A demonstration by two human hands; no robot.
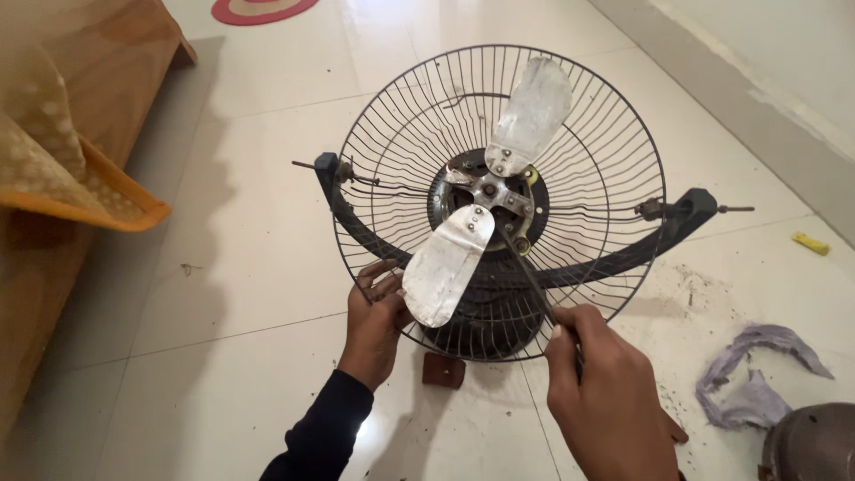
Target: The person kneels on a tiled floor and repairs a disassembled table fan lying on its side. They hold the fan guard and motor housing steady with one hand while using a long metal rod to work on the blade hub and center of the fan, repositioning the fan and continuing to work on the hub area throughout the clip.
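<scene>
A pedestal-type fan stands on the floor with its rear wire guard (606, 134) open to view and two metal blades (533, 107) fixed to a central hub (497, 191). My left hand (374, 312) grips the lower left rim of the guard beside the lower blade (443, 267). My right hand (601, 392) holds a thin dark screwdriver (525, 267) whose tip reaches up to the hub. A dark curved yoke (641, 245) cradles the guard from side to side.
A wooden bed frame (107, 98) with an orange-edged cloth (80, 196) lies at the left. A crumpled purple rag (753, 379), dirt specks, a small yellow piece (810, 242) and a dark rounded object (815, 441) sit at the right. A wall base runs along the upper right.
</scene>
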